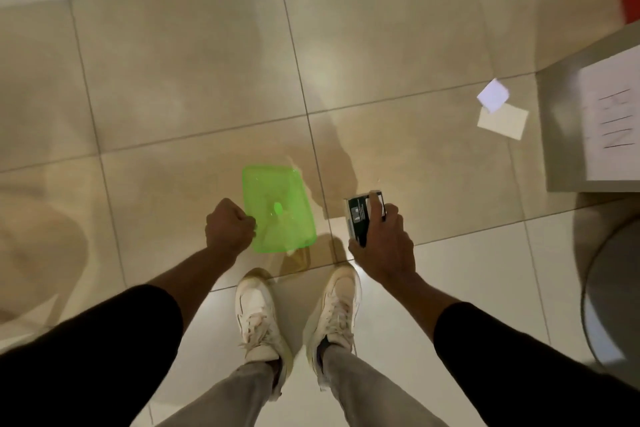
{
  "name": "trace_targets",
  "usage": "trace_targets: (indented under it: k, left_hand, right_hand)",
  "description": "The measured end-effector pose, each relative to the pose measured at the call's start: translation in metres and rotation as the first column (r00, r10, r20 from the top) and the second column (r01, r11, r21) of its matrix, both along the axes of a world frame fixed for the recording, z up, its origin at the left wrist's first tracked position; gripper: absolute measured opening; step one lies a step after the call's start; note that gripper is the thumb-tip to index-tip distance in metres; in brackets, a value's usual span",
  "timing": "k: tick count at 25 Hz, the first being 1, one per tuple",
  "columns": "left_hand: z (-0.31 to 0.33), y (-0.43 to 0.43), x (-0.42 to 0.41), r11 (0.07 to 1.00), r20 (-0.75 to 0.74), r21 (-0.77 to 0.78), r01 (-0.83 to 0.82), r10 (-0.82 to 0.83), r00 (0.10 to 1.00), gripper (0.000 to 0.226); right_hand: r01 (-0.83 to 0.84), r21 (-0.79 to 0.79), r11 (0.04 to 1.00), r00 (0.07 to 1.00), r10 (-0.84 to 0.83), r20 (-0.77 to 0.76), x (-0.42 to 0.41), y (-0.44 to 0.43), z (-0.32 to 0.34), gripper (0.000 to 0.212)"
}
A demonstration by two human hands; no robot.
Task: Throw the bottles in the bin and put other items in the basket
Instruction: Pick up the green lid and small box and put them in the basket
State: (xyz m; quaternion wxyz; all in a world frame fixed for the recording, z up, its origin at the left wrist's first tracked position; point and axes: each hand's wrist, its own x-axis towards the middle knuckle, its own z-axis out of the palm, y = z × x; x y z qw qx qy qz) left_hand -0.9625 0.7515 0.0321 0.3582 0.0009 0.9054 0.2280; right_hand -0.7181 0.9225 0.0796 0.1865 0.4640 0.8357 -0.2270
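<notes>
Right hand (pixel 382 246) gripping dark box (pixel 360 218), left hand (pixel 228 227) pinching translucent green, seemingly empty tray (pixel 277 208)

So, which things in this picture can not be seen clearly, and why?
Head view only:
- Small box: the right hand covers much of it, and its print is too small to read.
- Green lid: the closed left hand hides where it is gripped.
- Grey box: cut off by the right edge; the writing on its paper label is blurred.
- Round container: cut off at the right edge, contents unseen.
</notes>
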Motion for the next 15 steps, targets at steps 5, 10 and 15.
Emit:
trace_targets:
  k: [5, 10, 15]
  left_hand:
    - [0.148, 0.017, 0.030, 0.993, 0.046, 0.088, 0.081, -0.085, 0.995, 0.023]
    - [0.279, 0.017, 0.052, 0.982, 0.070, 0.093, 0.165, -0.172, 0.983, 0.027]
    - [0.380, 0.013, 0.062, 0.965, 0.049, 0.130, 0.228, -0.236, 0.971, 0.039]
  right_hand:
    - [0.110, 0.033, 0.993, 0.990, -0.107, -0.091, 0.008, -0.017, 0.141, 0.103]
    - [0.223, 0.047, 0.974, 0.968, -0.215, -0.128, 0.037, -0.030, 0.267, 0.101]
    - [0.339, 0.083, 0.937, 0.938, -0.331, -0.101, 0.086, -0.040, 0.376, 0.102]
